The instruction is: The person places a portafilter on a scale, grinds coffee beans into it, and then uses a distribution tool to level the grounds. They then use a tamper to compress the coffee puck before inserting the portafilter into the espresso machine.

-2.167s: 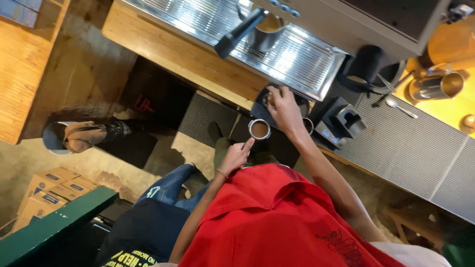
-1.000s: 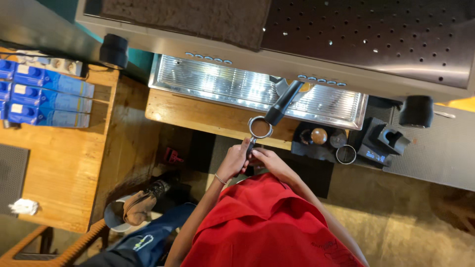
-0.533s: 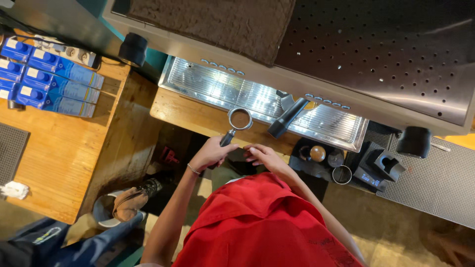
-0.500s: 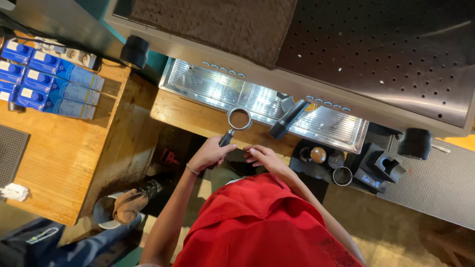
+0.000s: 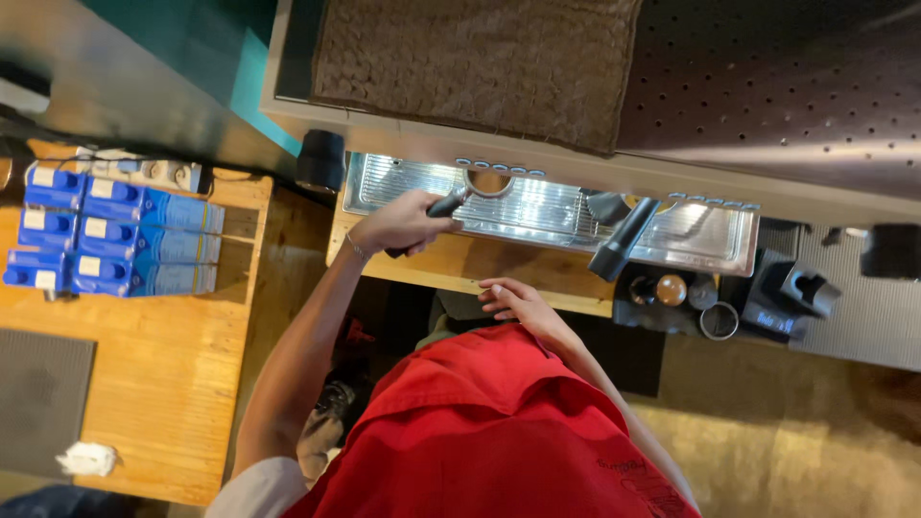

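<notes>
Nearest me, my right hand [image 5: 518, 302] lies open, holding nothing, fingers spread on the front edge of the wooden tabletop [image 5: 499, 273] — a brace, I judge, while the other arm reaches. Farther out, my left hand [image 5: 398, 223] is wrapped around the black handle of the portafilter [image 5: 470, 192], its basket up under the espresso machine [image 5: 767, 144] above the steel drip tray [image 5: 547, 206] — a second portafilter [image 5: 619, 240] hangs rightward; blue cartons [image 5: 106, 230] lie left.
</notes>
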